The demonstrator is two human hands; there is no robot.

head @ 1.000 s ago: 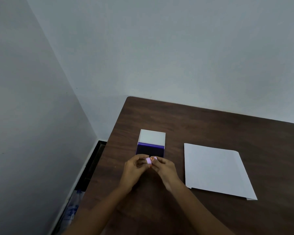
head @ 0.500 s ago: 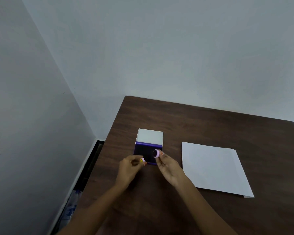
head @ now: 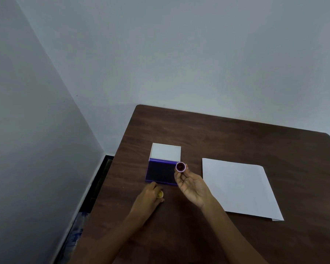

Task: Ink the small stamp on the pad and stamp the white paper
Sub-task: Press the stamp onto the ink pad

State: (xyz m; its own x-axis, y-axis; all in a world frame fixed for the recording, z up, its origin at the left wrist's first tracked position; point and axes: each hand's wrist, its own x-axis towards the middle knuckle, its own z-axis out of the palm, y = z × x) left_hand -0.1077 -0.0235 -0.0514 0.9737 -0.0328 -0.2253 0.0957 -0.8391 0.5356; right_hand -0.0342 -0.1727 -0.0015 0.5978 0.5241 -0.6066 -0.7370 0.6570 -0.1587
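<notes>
An open ink pad (head: 161, 172) with a dark purple pad and a raised white lid lies on the brown table (head: 236, 141). My right hand (head: 191, 184) holds a small round pink stamp (head: 180, 167) in its fingertips, dark face turned up toward me, over the pad's right edge. My left hand (head: 148, 197) rests low on the table just in front of the pad, fingers closed on a small yellow cap (head: 159, 194). The white paper (head: 238, 187) lies flat to the right of my right hand.
The table stands in a corner of grey-white walls, its left edge beside a dark gap in the floor (head: 95, 187). A bluish printed object (head: 76, 235) lies on the floor below the table's left edge.
My hands have pulled apart: the cap came off the stamp. The left hand dropped to the table with the yellow cap; the right hand rose with the stamp face up.
</notes>
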